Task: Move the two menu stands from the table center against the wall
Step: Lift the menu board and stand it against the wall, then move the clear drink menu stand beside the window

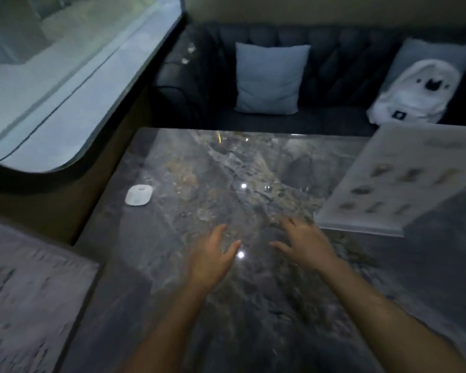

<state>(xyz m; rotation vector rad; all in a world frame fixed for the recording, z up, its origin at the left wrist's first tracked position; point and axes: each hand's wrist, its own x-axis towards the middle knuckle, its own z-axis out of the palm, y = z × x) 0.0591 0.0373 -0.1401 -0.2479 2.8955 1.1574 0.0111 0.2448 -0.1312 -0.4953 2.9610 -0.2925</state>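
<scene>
One menu stand [393,181], a clear acrylic sheet with small food pictures on a pale page, stands tilted on the right side of the grey marble table [199,162]. A second stand is not visible to me. My left hand [213,254] hovers over the table's middle, fingers spread, holding nothing. My right hand [304,243] is beside it, palm down and fingers apart, just left of the stand's lower corner without touching it.
A small white device [139,195] lies near the table's left edge, by the wall under a large window [65,76]. Behind the table is a dark sofa [334,63] with a pale cushion [271,78] and a white plush toy [414,92].
</scene>
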